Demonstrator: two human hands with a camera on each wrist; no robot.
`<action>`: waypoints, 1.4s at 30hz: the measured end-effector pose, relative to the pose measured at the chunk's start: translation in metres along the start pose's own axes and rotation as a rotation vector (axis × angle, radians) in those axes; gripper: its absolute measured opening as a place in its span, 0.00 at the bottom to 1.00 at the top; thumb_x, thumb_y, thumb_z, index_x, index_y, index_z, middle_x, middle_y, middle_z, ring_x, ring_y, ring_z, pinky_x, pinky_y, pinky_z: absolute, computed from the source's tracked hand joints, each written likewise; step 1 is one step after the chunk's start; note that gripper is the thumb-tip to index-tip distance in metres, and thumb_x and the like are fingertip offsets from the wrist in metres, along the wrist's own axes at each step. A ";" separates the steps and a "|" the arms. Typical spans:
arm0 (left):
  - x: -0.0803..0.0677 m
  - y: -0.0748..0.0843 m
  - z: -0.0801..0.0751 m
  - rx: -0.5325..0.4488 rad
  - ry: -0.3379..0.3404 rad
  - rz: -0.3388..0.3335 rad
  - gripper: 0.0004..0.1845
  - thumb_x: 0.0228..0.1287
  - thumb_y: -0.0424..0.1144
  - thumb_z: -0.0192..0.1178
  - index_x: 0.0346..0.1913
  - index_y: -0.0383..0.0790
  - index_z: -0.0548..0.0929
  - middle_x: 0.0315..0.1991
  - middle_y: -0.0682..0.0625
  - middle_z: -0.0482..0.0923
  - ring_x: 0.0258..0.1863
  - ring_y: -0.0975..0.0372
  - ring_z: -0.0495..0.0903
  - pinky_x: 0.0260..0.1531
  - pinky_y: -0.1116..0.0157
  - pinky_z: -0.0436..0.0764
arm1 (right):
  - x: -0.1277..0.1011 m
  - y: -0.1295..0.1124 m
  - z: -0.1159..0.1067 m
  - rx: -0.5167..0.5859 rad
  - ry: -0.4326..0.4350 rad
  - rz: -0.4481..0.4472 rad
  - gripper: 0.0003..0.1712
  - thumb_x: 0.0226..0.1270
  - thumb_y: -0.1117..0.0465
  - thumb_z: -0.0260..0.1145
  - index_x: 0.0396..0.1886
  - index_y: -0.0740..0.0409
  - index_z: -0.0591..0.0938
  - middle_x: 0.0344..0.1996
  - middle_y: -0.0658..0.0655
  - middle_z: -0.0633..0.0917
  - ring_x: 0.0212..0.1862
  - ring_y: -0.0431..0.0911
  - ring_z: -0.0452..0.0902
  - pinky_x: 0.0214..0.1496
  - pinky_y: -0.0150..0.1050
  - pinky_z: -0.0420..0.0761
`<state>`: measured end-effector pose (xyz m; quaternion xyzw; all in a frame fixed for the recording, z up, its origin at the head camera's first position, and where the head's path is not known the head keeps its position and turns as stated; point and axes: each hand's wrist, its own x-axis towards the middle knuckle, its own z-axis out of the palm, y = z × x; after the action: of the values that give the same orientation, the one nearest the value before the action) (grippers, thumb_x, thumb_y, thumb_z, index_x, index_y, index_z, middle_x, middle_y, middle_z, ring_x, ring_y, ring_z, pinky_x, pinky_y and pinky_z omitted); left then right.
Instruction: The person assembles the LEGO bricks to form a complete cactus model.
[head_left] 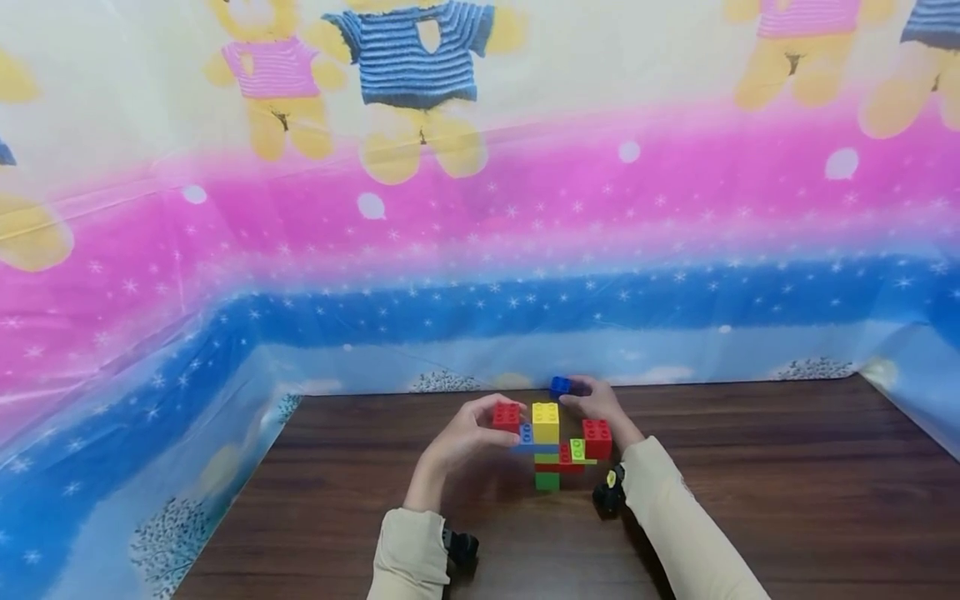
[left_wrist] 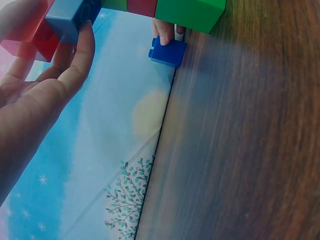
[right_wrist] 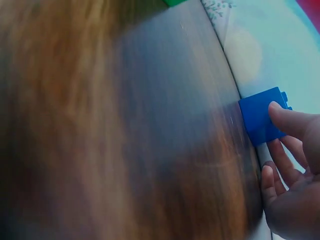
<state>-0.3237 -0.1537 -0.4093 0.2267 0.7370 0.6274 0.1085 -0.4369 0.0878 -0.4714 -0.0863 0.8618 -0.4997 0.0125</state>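
A toy building-brick structure [head_left: 546, 448] stands in front of the person, a green brick [head_left: 547, 481] at its foot and a yellow brick [head_left: 545, 425] on top. The left hand [head_left: 467, 433] grips its left arm, thumb and fingers around a red brick [head_left: 506, 416] and the blue brick [left_wrist: 65, 21] next to it. Behind the structure, the right hand [head_left: 596, 400] pinches a separate dark blue brick [right_wrist: 261, 119] between thumb and fingers, studs facing away from the table in the right wrist view. On the structure's right side sit a lime brick [head_left: 577, 450] and another red brick [head_left: 597, 435].
The dark wooden table [head_left: 315, 500] ends at a back edge close to the right hand. A printed cloth [head_left: 525, 308] with bears and snowflakes hangs behind it and along the sides. Black wrist cameras, one by the left cuff [head_left: 408, 542], sit below both wrists.
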 end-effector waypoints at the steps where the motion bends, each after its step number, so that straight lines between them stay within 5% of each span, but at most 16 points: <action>1: 0.001 0.001 0.000 0.002 -0.005 0.006 0.25 0.60 0.30 0.63 0.61 0.28 0.72 0.59 0.28 0.73 0.49 0.61 0.80 0.54 0.61 0.81 | 0.001 0.000 -0.001 0.008 0.010 0.004 0.31 0.69 0.58 0.63 0.68 0.65 0.69 0.67 0.72 0.69 0.67 0.66 0.66 0.65 0.59 0.71; 7: 0.002 0.002 0.001 0.006 0.000 0.010 0.25 0.59 0.30 0.63 0.60 0.29 0.73 0.57 0.30 0.75 0.49 0.61 0.80 0.53 0.62 0.81 | -0.007 0.005 -0.006 0.106 0.042 0.005 0.31 0.70 0.57 0.62 0.69 0.65 0.68 0.68 0.71 0.68 0.70 0.65 0.62 0.70 0.60 0.66; 17: -0.002 -0.001 -0.001 -0.005 0.016 -0.009 0.27 0.59 0.30 0.64 0.62 0.27 0.72 0.58 0.30 0.75 0.48 0.61 0.79 0.51 0.64 0.81 | -0.035 0.017 -0.006 0.341 0.042 0.133 0.35 0.69 0.50 0.62 0.72 0.58 0.65 0.71 0.67 0.66 0.72 0.62 0.60 0.72 0.58 0.64; 36: 0.001 -0.002 0.003 0.020 0.019 0.023 0.25 0.59 0.31 0.64 0.60 0.30 0.74 0.57 0.30 0.76 0.49 0.60 0.80 0.51 0.64 0.81 | -0.049 0.013 -0.018 0.379 0.063 0.128 0.34 0.70 0.54 0.61 0.72 0.60 0.64 0.70 0.67 0.66 0.70 0.60 0.63 0.71 0.58 0.65; 42: -0.001 -0.003 0.002 0.013 0.015 0.013 0.26 0.59 0.30 0.64 0.61 0.28 0.72 0.59 0.28 0.73 0.49 0.61 0.79 0.51 0.64 0.81 | -0.057 -0.007 -0.025 0.447 0.100 0.057 0.31 0.71 0.59 0.60 0.70 0.63 0.66 0.67 0.69 0.69 0.63 0.57 0.73 0.66 0.49 0.75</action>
<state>-0.3225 -0.1525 -0.4125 0.2276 0.7402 0.6251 0.0976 -0.3823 0.1152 -0.4559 -0.0321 0.7314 -0.6812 0.0028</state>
